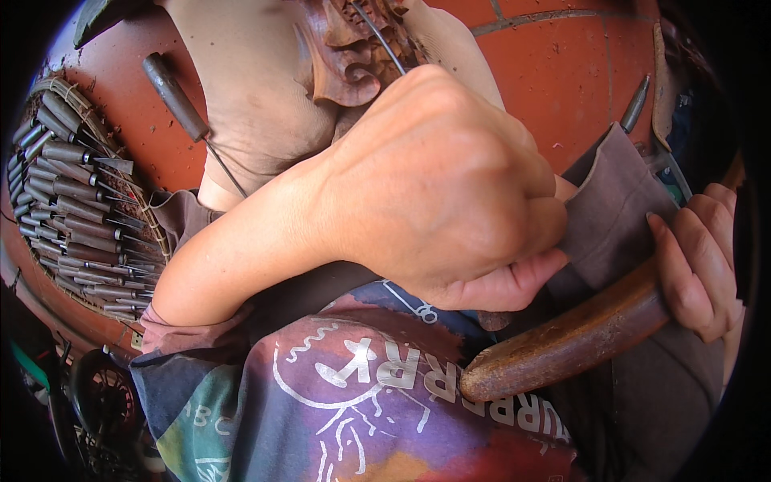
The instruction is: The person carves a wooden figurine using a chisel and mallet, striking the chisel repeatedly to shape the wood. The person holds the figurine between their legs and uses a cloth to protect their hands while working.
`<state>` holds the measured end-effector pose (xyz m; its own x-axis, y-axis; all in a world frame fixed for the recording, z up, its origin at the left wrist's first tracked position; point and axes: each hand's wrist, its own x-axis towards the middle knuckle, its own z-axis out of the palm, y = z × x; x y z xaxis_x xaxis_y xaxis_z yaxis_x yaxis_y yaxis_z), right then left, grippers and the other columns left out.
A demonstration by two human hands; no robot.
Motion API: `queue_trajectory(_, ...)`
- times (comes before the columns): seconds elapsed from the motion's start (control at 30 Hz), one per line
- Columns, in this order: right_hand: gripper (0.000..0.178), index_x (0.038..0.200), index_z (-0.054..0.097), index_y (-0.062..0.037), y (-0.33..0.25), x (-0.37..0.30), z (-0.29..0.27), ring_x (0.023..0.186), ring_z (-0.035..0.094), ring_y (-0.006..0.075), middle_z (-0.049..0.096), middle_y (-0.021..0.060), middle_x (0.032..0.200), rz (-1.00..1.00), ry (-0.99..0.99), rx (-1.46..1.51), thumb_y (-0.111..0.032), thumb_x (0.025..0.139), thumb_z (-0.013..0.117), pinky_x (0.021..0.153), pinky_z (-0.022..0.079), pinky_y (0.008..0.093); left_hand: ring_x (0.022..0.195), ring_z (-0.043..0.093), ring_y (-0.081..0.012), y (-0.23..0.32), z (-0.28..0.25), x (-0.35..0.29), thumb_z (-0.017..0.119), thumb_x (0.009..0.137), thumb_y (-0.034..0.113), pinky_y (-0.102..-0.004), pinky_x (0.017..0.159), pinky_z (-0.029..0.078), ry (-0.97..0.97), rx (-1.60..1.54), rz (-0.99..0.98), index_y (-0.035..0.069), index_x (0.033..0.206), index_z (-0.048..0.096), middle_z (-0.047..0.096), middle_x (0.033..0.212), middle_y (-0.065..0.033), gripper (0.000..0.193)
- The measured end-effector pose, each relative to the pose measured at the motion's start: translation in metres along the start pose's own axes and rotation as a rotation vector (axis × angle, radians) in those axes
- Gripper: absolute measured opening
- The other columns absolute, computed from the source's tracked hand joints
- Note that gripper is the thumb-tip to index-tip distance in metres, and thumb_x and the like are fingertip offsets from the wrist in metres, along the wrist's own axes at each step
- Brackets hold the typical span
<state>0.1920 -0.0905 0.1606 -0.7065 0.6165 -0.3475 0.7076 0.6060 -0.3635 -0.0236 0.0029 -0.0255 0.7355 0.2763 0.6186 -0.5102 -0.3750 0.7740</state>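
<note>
My left hand point(458, 185) is closed in a fist around a carving chisel. The chisel's thin metal shaft point(379, 38) runs from the fist up to a carved reddish-brown wood piece point(344, 60) with curled relief, held between my feet. A bit of the handle's end point(493, 320) shows below the fist; the rest is hidden in it. At the right, my right hand point(697, 261) grips a worn wooden mallet point(562, 337), a thick club-like bar. Its rounded end lies over my lap, apart from the chisel handle.
A round woven basket point(80, 100) at the left holds many dark-handled chisels point(80, 205). Another chisel point(175, 96) lies on the red tiled floor point(554, 80) beside my leg. More tools, one with a pointed grey end point(637, 104), lie at the far right.
</note>
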Motion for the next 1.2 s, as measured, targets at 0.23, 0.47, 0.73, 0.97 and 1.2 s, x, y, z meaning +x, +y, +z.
queue_trajectory(0.23,0.041,0.094,0.053,0.0133,-0.002,-0.005,0.004,0.062,0.056,0.0308,0.055,0.0223,0.071,0.018,0.022,0.015,0.001,0.059,0.071,0.055,0.043,0.0439,0.044,0.046,-0.0158,0.000,-0.001,0.000,0.072,0.075,0.022,-0.0297,0.038,0.033,-0.007,-0.004,-0.009,0.012,0.059,0.057,0.046,0.055,0.0016,0.024)
queue_trajectory(0.47,0.040,0.093,0.053,0.0131,0.000,0.003,-0.001,0.060,0.056,0.0300,0.055,0.0217,0.069,-0.018,0.003,0.012,0.005,0.060,0.073,0.052,0.042,0.0416,0.044,0.045,-0.0165,-0.001,-0.001,-0.002,0.070,0.077,0.022,-0.0304,0.038,0.033,-0.045,-0.026,-0.018,0.012,0.059,0.058,0.044,0.055,0.0015,0.024)
queue_trajectory(0.73,0.037,0.091,0.053,0.0129,0.010,0.005,-0.001,0.057,0.056,0.0291,0.055,0.0213,0.067,-0.139,-0.004,-0.010,0.010,0.060,0.074,0.049,0.042,0.0395,0.044,0.045,-0.0156,0.002,-0.002,-0.001,0.069,0.078,0.023,-0.0301,0.038,0.032,-0.041,0.002,-0.028,0.013,0.059,0.058,0.044,0.056,0.0016,0.024)
queue_trajectory(0.97,0.037,0.091,0.053,0.0127,0.008,0.007,-0.003,0.058,0.056,0.0290,0.055,0.0209,0.067,-0.115,-0.024,-0.022,0.008,0.061,0.073,0.050,0.043,0.0400,0.044,0.045,-0.0157,0.000,-0.001,0.000,0.069,0.078,0.022,-0.0302,0.038,0.033,-0.019,-0.009,-0.013,0.013,0.059,0.058,0.045,0.056,0.0015,0.024)
queue_trajectory(1.2,0.038,0.092,0.053,0.0117,0.005,0.011,-0.006,0.058,0.056,0.0293,0.055,0.0205,0.068,-0.072,-0.032,-0.005,0.007,0.060,0.073,0.052,0.044,0.0406,0.044,0.045,-0.0157,0.000,0.003,0.000,0.069,0.079,0.022,-0.0300,0.037,0.033,0.062,-0.035,0.002,0.012,0.059,0.058,0.046,0.055,0.0014,0.025)
